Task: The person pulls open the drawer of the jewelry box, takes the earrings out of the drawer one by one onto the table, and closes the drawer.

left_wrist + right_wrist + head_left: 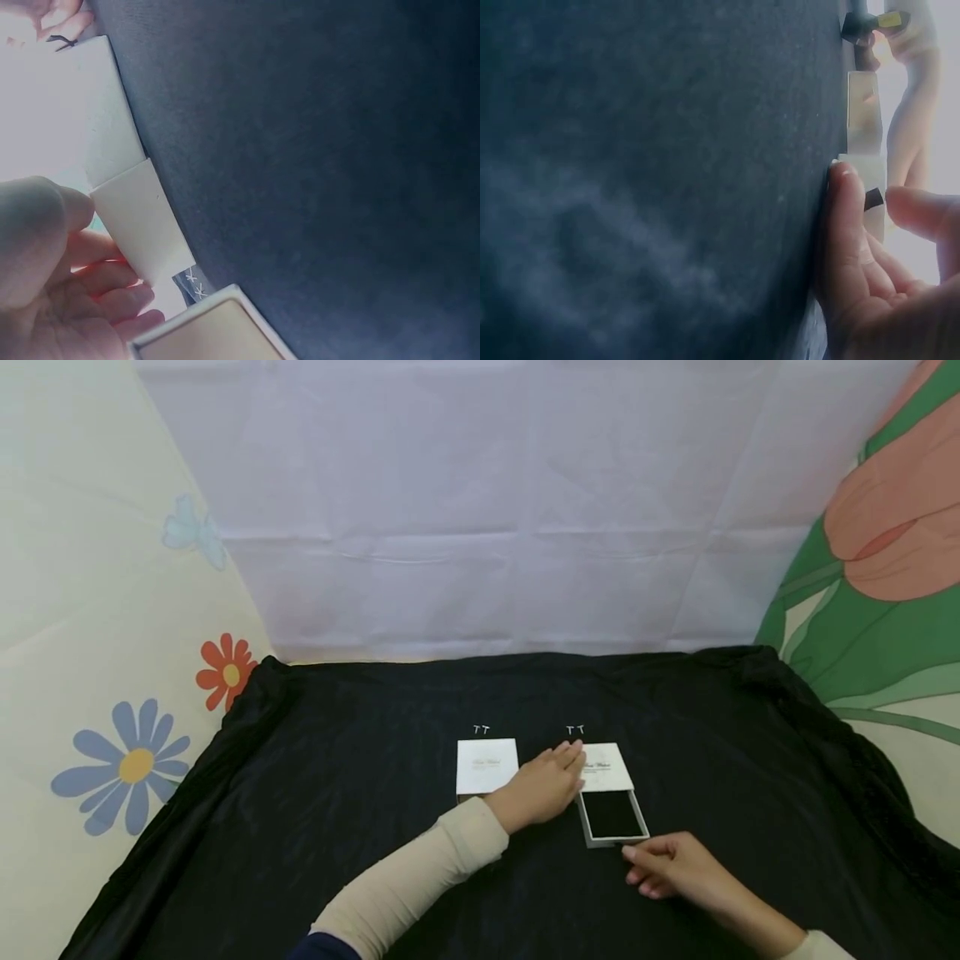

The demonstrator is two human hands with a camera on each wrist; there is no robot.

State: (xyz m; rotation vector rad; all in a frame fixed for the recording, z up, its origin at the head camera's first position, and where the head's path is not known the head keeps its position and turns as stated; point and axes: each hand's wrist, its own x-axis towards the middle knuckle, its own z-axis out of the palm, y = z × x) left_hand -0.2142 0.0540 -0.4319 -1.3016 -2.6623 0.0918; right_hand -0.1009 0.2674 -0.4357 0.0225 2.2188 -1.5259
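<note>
On the black cloth stands a white box sleeve (606,767) with printed lettering. Its drawer (647,814), lined in black, is pulled far out toward the near side. My left hand (542,785) grips the sleeve by its left side, thumb and fingers spread along it in the left wrist view. At the drawer's front is my right hand (678,867), thumb and fingertips close around a short black pull tab (874,199). A gap shows between thumb and tab in the right wrist view. The drawer's floor looks plain black.
Left of the forearm sits a second white box (486,764), partly covered by that arm. Behind the boxes lie two pairs of tiny silver T-shaped pieces, a left pair (482,728) and a right pair (575,729). A white sheet (487,527) hangs at the back.
</note>
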